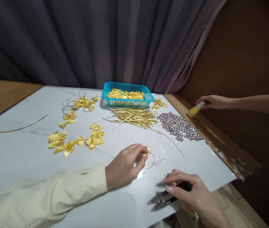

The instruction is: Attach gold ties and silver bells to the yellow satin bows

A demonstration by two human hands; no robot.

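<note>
My left hand [124, 164] rests on the white table [17, 158] and pinches a small yellow ribbon bow [146, 151] with a thin gold wire loop hanging from it. My right hand [191, 196], near the table's front edge, is closed over black thread snips [165, 199] lying on the table, blades pointing left. Finished yellow bows [73, 139] lie in a loose group to the left of my left hand.
A blue basket [127, 94] of yellow bows stands at the back. In front of it lie a pile of gold wire ties [134, 117] and a heap of silver bells [179, 126]. Another person's hand [208, 102] holds a yellow object at the right edge.
</note>
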